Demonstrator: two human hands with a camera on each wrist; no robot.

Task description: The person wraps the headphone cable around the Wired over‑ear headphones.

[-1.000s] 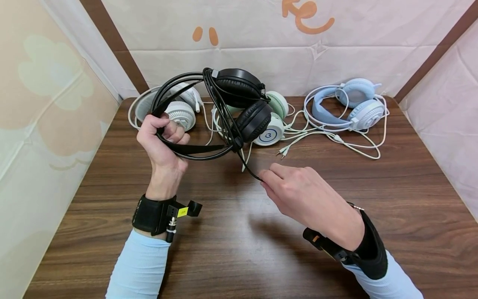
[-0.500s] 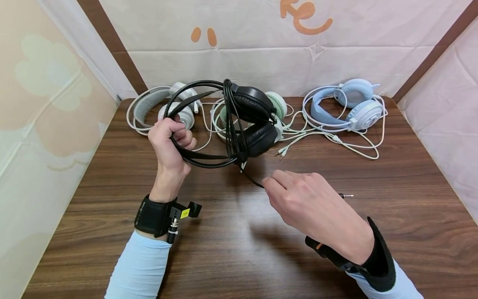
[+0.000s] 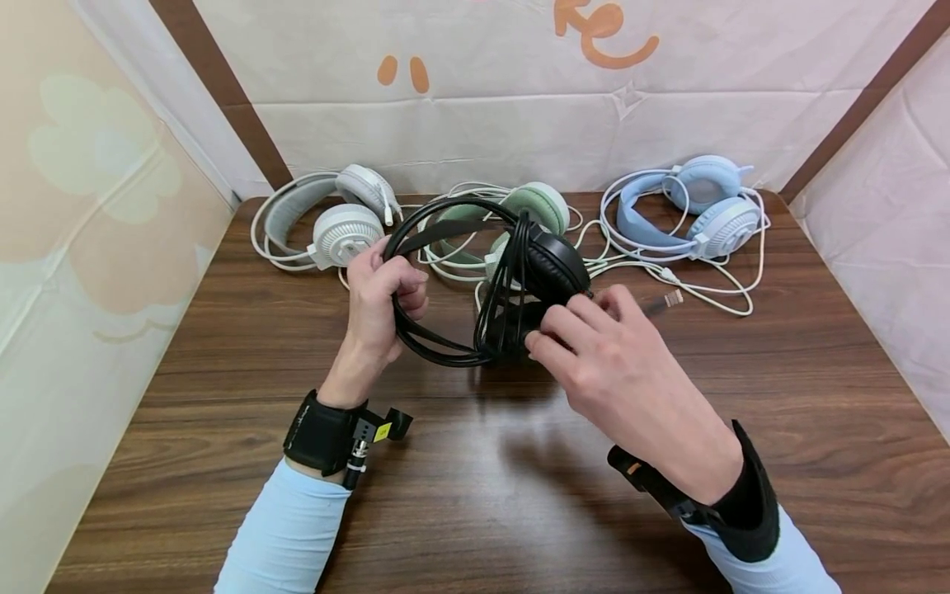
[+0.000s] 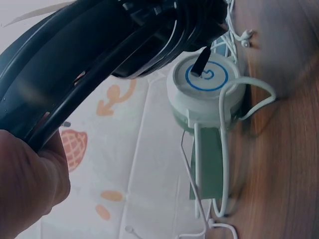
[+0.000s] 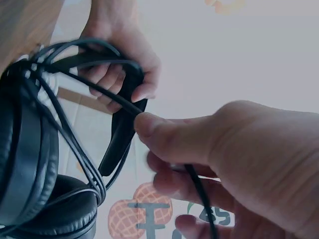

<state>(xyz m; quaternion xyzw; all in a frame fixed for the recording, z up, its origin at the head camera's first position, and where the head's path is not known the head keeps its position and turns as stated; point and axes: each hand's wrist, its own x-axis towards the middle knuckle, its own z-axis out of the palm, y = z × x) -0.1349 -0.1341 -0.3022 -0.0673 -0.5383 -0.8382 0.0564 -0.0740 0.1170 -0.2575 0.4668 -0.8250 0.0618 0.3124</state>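
My left hand (image 3: pixel 382 293) grips the headband of a pair of black headphones (image 3: pixel 557 266), held up over the table with the ear cups to the right. Several turns of black cable (image 5: pixel 87 172) wrap round the headphones near the cups. Between thumb and fingers, my right hand (image 3: pixel 619 367) pinches a free length of that cable close beside the lower cup, which it partly hides in the head view. A blurred plug (image 3: pixel 674 298) sticks out beyond the right hand. In the right wrist view the pinched cable runs on below the fingers.
Along the back of the wooden table (image 3: pixel 460 495) lie white-and-grey headphones (image 3: pixel 349 235) at left and light blue headphones (image 3: pixel 727 227) at right. Green-and-white headphones (image 4: pixel 187 82) lie between them, partly behind the black pair. Pale cables (image 3: pixel 712 290) spread loosely. Printed cloth walls (image 3: pixel 460 132) stand around.
My left hand has brought the black headphones rightward and lower, towards the right hand. The right hand has risen to the ear cups, still pinching the cable; the free length between them has shortened.
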